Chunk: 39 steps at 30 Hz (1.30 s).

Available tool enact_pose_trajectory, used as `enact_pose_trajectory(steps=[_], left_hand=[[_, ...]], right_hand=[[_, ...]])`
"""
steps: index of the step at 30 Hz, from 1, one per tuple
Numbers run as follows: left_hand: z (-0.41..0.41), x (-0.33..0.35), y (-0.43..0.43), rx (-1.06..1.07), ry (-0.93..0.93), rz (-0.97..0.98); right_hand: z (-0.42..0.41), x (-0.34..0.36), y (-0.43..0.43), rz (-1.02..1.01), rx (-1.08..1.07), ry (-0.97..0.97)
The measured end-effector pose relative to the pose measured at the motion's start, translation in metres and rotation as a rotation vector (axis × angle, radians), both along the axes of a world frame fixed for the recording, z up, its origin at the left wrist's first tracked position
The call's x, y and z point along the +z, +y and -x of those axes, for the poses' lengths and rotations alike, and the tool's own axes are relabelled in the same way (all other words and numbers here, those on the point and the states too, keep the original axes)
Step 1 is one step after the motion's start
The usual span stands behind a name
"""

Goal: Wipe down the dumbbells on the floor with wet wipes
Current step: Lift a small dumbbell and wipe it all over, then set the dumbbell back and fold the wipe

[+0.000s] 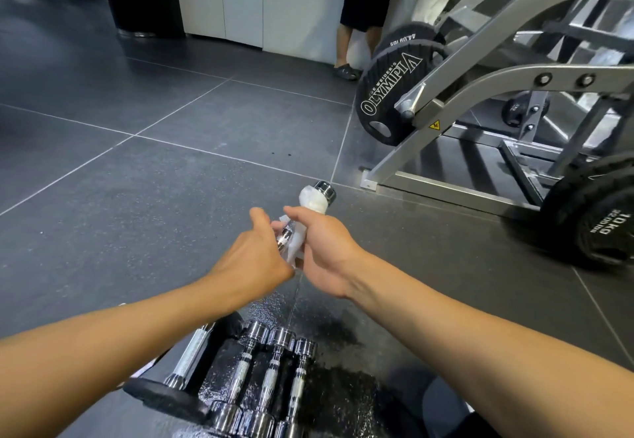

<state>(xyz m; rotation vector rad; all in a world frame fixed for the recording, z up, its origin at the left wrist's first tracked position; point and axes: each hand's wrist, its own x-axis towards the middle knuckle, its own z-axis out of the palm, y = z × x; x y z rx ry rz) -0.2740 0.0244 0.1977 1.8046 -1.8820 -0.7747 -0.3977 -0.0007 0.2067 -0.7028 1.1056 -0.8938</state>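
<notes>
Both forearms forward, left grip point(254, 255) and right grip point(320, 252) curled, close together.

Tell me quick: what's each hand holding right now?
Left hand: closed, gripping the near end of the chrome dumbbell.
Right hand: closed, holding the wet wipe wrapped round the dumbbell's handle.

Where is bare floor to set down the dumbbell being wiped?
Free: the wide floor tiles left of and beyond the held dumbbell. Crowded: the dumbbell row under the arms, its wet patch alongside, and the machine frame with plates on the right.
</notes>
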Motion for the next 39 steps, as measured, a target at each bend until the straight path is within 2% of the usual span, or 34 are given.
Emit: enact_pose_trajectory(steps=[5, 7, 9, 11, 13, 18, 23, 27, 30, 35, 39], left_hand=[[0.012, -0.003, -0.009, -0.048, -0.018, -0.022], [0.026, -0.009, -0.016, -0.022, 0.022, -0.071], [0.042, -0.022, -0.022, 0.009, 0.138, -0.161], [0.057, -0.040, -0.024, 0.031, 0.351, -0.283], [0.070, -0.062, -0.019, 0.074, 0.480, -0.381], [0.091, -0.157, 0.019, 0.163, 0.469, -0.498], [0.109, -0.237, 0.064, 0.243, 0.437, -0.605], [0.112, -0.287, 0.084, 0.190, 0.251, -0.633], [0.122, -0.296, 0.094, 0.067, -0.076, -0.596], [0.133, -0.302, 0.108, -0.198, -0.591, -0.419], [0.135, -0.302, 0.111, -0.301, -0.849, -0.350]], right_hand=[[0.012, -0.002, -0.010, 0.002, -0.103, 0.103], [0.029, 0.002, -0.015, 0.029, -0.163, 0.162], [0.050, 0.003, -0.017, 0.035, -0.198, 0.223], [0.067, 0.003, -0.014, 0.041, -0.119, 0.331], [0.081, 0.002, -0.007, 0.048, 0.020, 0.477], [0.101, -0.002, -0.002, 0.157, 0.294, 0.891], [0.109, -0.016, -0.003, 0.202, 0.414, 0.999], [0.109, -0.020, -0.004, 0.268, 0.469, 1.062], [0.110, -0.019, -0.004, 0.293, 0.484, 1.073], [0.111, -0.021, -0.006, 0.333, 0.524, 1.095], [0.112, -0.024, -0.009, 0.352, 0.565, 1.114]])
